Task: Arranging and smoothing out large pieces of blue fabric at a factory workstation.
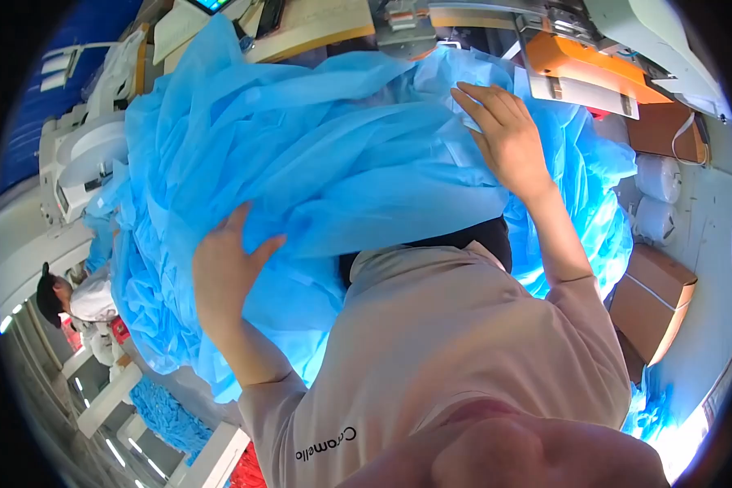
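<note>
A large heap of thin, sheer light-blue fabric point(366, 154) spreads in loose folds over the work surface and across my lap. My left hand point(229, 260) lies against the folds at the near left. Its thumb stands apart, and its fingertips are partly lost in the cloth. Toward the far right, my right hand point(506, 134) rests at the fabric's edge with its fingers stretched out. Neither hand visibly grips the cloth.
Sewing machine parts point(407, 28) stand at the back, beside an orange panel point(581, 65). White thread cones point(657, 199) and a cardboard box point(652, 302) are at the right. Another person point(77, 297) sits at the left, near a white machine point(81, 159).
</note>
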### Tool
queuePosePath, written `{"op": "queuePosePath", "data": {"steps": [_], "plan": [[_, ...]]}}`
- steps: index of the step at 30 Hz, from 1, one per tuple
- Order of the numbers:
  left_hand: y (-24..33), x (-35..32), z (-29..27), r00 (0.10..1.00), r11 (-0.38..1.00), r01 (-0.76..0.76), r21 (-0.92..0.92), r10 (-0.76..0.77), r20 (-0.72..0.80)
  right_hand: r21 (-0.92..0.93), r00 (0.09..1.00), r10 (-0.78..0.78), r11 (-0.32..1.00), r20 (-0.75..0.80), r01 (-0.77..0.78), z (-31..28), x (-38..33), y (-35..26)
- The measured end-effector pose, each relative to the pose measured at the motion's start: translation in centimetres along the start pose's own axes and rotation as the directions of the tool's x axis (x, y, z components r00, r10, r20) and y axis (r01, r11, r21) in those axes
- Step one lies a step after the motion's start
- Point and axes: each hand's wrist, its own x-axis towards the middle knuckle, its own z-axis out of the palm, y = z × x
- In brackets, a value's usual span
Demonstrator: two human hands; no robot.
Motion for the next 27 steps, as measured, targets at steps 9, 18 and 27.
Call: {"op": "queuePosePath", "data": {"steps": [9,18,27], "plan": [[4.8,12.6,8.7,0.868,0.905,-0.422,-0.051,0.387,-0.311,0.857,0.621,0.69,0.002,0.371,-0.515,-2.4,1.9,3.7],[10.0,12.5,2.4,0.652,0.518,-0.57,-0.638,0.758,0.033,0.916,0.863,0.307,-0.153,0.401,-0.371,-2.9,4.3,3.5],[8.5,13.1,2.6,0.574,0.218,-0.644,-0.734,0.771,-0.274,0.907,0.913,0.307,0.238,0.27,-0.348,-3.3,4.7,3.7]]}}
